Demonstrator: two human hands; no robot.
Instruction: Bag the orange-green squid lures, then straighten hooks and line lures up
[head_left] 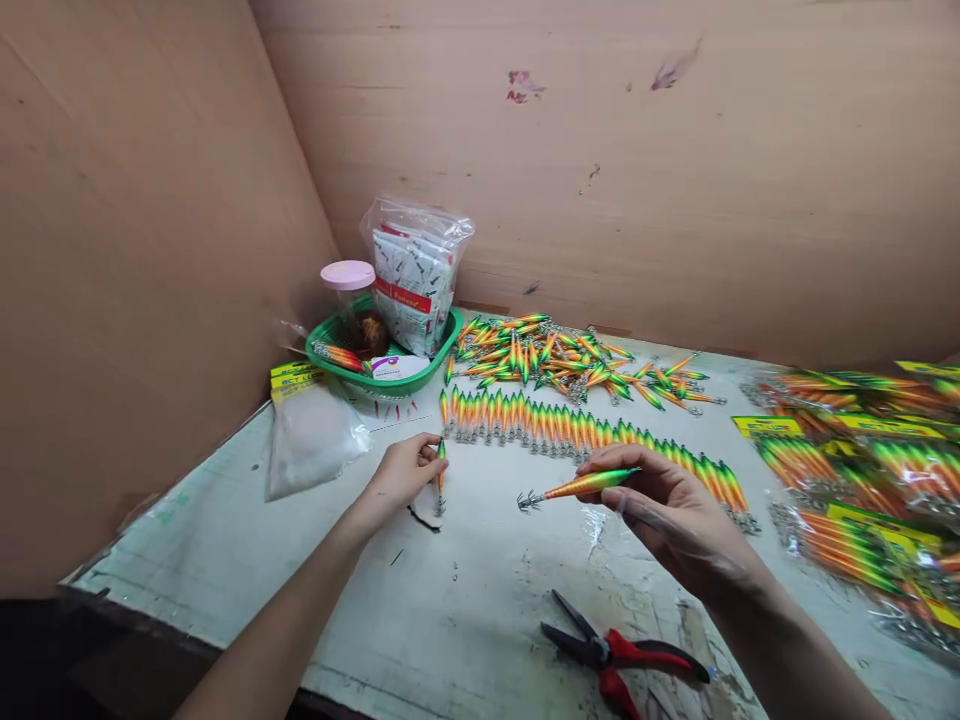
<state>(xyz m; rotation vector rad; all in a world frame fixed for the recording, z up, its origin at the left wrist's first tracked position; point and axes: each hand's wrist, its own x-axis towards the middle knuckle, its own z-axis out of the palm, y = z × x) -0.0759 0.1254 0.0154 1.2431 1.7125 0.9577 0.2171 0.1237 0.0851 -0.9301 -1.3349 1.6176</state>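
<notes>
My right hand (660, 500) pinches a fishing lure (592, 484), a squid jig with an orange, yellow and green body. It is held above the table, its hook crown pointing left. My left hand (405, 470) has its fingers closed on a second squid jig (441, 465), upright in view with the green tip up and the hooks down at the table. Just beyond both hands runs a long row of matching jigs (540, 425), side by side with green tips away from me. Behind that row lies a loose pile of jigs (525, 355).
Red-handled pliers (600, 650) lie jaws open at the front. A green basket (420, 385) at the back left holds a bag of packets (412, 280) and a pink-lidded jar (349, 275). Clear bags (315, 440) lie beside it. Bagged jigs (847, 545) are stacked right. Board walls stand behind and left.
</notes>
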